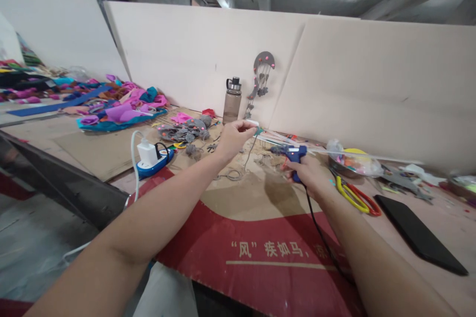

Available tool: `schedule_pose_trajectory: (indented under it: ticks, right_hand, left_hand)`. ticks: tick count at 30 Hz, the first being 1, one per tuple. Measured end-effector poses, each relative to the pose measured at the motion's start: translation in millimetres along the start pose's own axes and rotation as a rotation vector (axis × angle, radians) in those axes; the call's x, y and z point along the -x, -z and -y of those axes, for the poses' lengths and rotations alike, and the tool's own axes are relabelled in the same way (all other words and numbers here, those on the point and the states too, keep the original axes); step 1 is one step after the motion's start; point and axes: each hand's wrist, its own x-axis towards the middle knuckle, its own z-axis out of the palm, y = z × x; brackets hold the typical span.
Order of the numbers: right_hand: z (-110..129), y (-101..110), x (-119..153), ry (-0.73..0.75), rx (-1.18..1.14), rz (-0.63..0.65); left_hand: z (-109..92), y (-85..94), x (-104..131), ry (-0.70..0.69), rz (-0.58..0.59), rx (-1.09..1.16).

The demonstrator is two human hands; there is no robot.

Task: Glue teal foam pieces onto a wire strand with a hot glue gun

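1. Glue gun: blue body, white label, black cable; above the cardboard, nozzle pointing left.
2. Right hand: fingers curled around the gun's handle.
3. Left hand: fingertips pinched on a small green piece, thin grey cord hanging below.

From the middle, the glue gun at 3 o'clock is blue. At 4, the scissor handles are yellow and red. At 1, a grey hanging has pink dots.
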Motion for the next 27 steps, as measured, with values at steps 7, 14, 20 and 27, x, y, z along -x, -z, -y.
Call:
schedule_pose_trajectory:
  ticks: [7,14,20,27]
  right_hand:
    - [-2.9,16.3,-2.0,0.315,0.675,-0.259]
    - [34.6,-32.0,34.1,0.448,0.065,-0.125]
    - [30.5,-51.5,36.7,0.309,-0.371,0.006]
    - [32.1,-36.2,34.2,0.354,-0.13,-0.114]
  left_hand:
    - [-8.4,-7.4,10.9,-0.104,0.098,-0.104]
    - [-19.3,-15.3,26.0,-0.213,0.125,-0.328]
    - [-21.0,-22.9,36.5,-0.306,0.194,-0.406]
    - [-13.6,-28.2,38.3,-0.12,0.229,-0.217]
